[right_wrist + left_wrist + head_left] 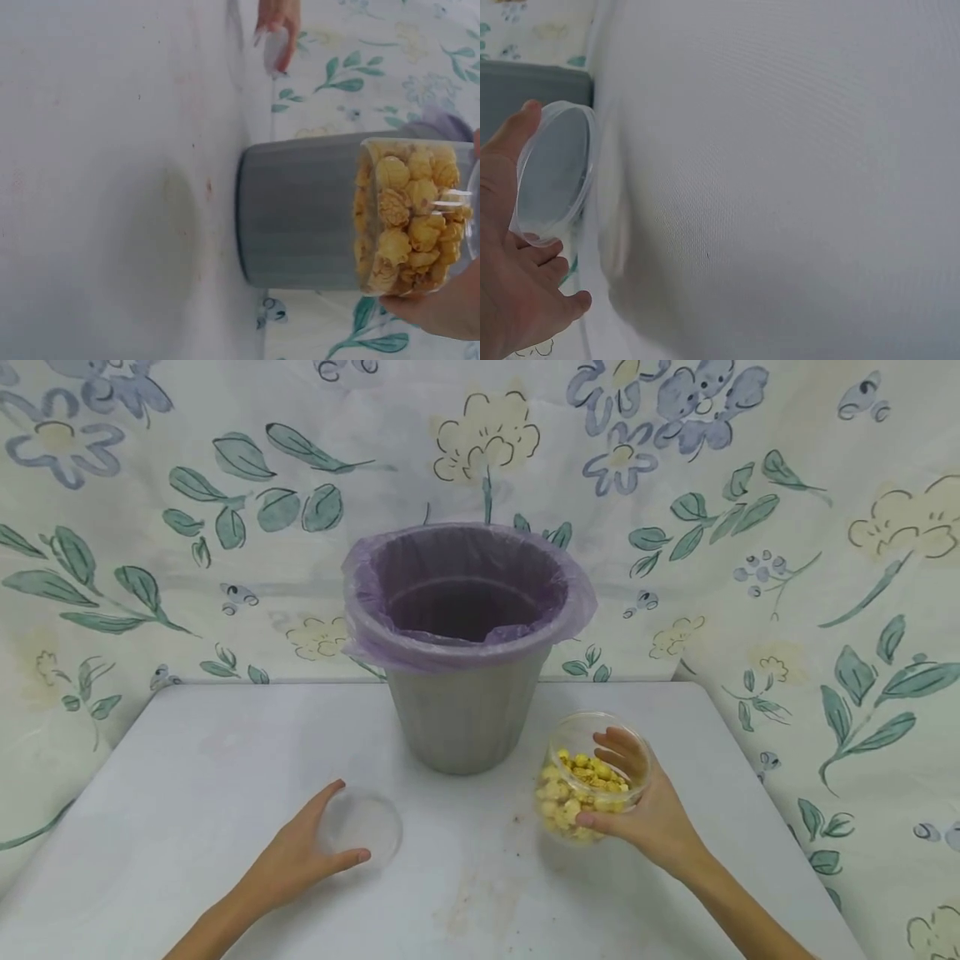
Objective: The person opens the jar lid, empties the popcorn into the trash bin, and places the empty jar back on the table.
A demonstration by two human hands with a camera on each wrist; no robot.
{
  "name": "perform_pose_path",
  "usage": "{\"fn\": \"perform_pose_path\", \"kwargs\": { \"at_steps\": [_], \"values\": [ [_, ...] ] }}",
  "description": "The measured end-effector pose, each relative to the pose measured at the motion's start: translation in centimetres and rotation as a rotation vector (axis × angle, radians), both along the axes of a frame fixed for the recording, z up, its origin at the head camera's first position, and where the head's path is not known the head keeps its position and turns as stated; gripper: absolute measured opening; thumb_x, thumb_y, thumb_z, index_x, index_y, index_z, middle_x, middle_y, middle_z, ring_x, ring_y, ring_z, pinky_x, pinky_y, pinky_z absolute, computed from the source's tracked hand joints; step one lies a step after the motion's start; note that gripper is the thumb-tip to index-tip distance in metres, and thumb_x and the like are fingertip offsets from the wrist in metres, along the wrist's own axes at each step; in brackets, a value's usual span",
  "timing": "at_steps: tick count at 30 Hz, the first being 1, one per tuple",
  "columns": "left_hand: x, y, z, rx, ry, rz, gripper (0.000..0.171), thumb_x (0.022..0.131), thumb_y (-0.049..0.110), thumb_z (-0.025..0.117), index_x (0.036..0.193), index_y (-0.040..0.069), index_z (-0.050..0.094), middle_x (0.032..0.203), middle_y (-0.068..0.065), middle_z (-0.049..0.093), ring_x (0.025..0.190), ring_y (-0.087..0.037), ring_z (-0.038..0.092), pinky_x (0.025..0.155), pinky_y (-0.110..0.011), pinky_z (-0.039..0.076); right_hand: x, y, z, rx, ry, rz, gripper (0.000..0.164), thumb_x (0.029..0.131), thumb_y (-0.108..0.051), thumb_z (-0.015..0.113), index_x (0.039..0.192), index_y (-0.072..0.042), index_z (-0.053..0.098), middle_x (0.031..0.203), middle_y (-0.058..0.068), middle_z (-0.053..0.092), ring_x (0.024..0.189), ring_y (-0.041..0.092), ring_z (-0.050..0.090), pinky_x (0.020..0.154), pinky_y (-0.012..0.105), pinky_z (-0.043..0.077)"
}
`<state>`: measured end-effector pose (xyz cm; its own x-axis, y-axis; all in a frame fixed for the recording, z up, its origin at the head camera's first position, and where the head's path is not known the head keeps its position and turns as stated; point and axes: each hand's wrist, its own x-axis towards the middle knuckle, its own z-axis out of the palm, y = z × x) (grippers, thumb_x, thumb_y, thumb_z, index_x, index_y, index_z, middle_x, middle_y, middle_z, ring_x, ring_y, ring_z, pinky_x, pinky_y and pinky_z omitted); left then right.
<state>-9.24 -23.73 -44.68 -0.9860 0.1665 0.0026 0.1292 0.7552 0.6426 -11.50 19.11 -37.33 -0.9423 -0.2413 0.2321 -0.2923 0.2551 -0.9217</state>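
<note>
My left hand holds a round clear plastic lid by its edge, thumb on one side and fingers on the other. In the left wrist view the lid is tilted up on its side, close over the table. My right hand grips a clear jar that has no lid on it. Yellow popcorn fills the lower part of the jar. The jar is raised above the table, tilted a little, to the right of the bin.
A grey bin lined with a purple bag stands at the back middle of the white table. Brownish smudges and small crumbs mark the table in front of it. Flower-patterned cloth hangs behind and at the sides.
</note>
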Motion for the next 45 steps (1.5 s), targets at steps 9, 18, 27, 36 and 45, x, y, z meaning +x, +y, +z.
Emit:
{"fn": "perform_pose_path", "kwargs": {
  "at_steps": [9, 18, 27, 36, 45],
  "values": [
    [0.7, -0.6, -1.1, -0.222, 0.024, -0.042, 0.109, 0.070, 0.056, 0.085, 0.141, -0.013, 0.040, 0.139, -0.033, 0.049, 0.125, -0.050, 0.049, 0.100, -0.061, 0.041, -0.1, 1.2, 0.9, 0.005, 0.000, -0.028, 0.086, 0.075, 0.003, 0.084, 0.146, -0.002, 0.035, 0.147, 0.017, 0.044, 0.133, 0.038, 0.043, 0.095, 0.020, 0.045],
    [1.2, -0.5, -0.8, -0.281, 0.093, -0.068, 0.102, 0.075, 0.054, 0.082, 0.142, -0.010, 0.040, 0.141, -0.033, 0.046, 0.126, -0.050, 0.047, 0.099, -0.062, 0.041, -0.9, 1.8, 2.5, 0.012, 0.034, -0.037, 0.085, 0.076, 0.005, 0.082, 0.145, -0.010, 0.037, 0.146, 0.012, 0.044, 0.132, 0.036, 0.043, 0.094, 0.021, 0.047],
    [0.5, 0.4, 4.6, -0.210, 0.131, -0.073, 0.080, 0.096, 0.046, 0.064, 0.150, -0.006, 0.034, 0.150, -0.032, 0.035, 0.135, -0.052, 0.035, 0.103, -0.068, 0.032, -1.6, 2.4, 4.2, 0.025, 0.068, -0.050, 0.086, 0.076, 0.005, 0.082, 0.147, -0.007, 0.035, 0.146, 0.011, 0.044, 0.133, 0.035, 0.042, 0.090, 0.021, 0.050],
    [-0.5, 0.8, 10.8, -0.134, 0.212, -0.085, 0.072, 0.103, 0.039, 0.055, 0.156, -0.001, 0.026, 0.157, -0.026, 0.028, 0.143, -0.048, 0.023, 0.109, -0.067, 0.023, -2.5, 3.1, 5.7, 0.021, 0.085, -0.065, 0.087, 0.077, 0.008, 0.080, 0.149, -0.013, 0.035, 0.146, 0.012, 0.042, 0.133, 0.031, 0.041, 0.092, 0.019, 0.048],
    [-1.7, -0.1, 16.0, -0.128, 0.274, -0.093, 0.071, 0.105, 0.035, 0.051, 0.160, 0.007, 0.016, 0.162, -0.021, 0.018, 0.146, -0.045, 0.015, 0.113, -0.066, 0.013, -3.7, 4.4, 7.8, 0.055, 0.169, -0.119, 0.087, 0.077, 0.012, 0.078, 0.147, -0.022, 0.039, 0.143, 0.001, 0.045, 0.130, 0.019, 0.044, 0.087, 0.018, 0.050]
  ]
}}
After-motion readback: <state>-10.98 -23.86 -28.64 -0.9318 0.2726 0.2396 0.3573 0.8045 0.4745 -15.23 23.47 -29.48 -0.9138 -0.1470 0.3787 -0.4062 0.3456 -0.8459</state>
